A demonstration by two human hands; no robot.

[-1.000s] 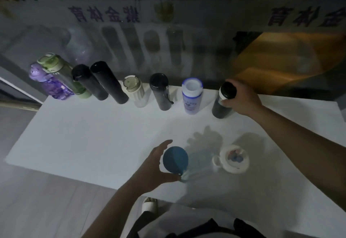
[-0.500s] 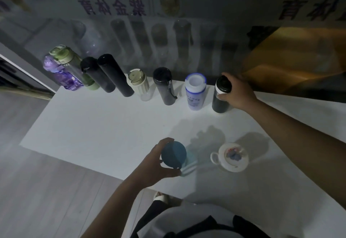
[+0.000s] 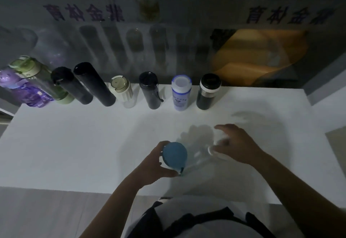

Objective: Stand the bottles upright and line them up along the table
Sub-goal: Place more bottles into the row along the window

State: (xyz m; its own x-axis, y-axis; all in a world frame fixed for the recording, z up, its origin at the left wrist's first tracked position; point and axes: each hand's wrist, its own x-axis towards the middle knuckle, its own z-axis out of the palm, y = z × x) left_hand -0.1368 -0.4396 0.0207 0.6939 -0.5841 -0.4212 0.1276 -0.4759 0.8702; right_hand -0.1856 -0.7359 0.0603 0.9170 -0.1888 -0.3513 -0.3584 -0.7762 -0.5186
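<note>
Several bottles stand in a row along the far edge of the white table (image 3: 74, 144), from a purple bottle (image 3: 18, 91) at the left to a black bottle with a white band (image 3: 207, 91) at the right. Near the front edge my left hand (image 3: 153, 168) grips a blue-lidded bottle (image 3: 175, 154) from the left side. Just right of it, my right hand (image 3: 237, 146) hovers with spread, blurred fingers over a white-lidded bottle (image 3: 211, 151), which is mostly hidden under it.
Between the two ends, the row holds a green bottle (image 3: 37, 80), two black flasks (image 3: 93, 84), a cream-lidded clear bottle (image 3: 121, 89), a black bottle with a strap (image 3: 150, 91) and a white-and-blue bottle (image 3: 180, 95). A glass wall rises right behind them.
My right hand has let go of the black bottle with the white band and come back over the white-lidded bottle. My left hand stays on the blue-lidded bottle.
</note>
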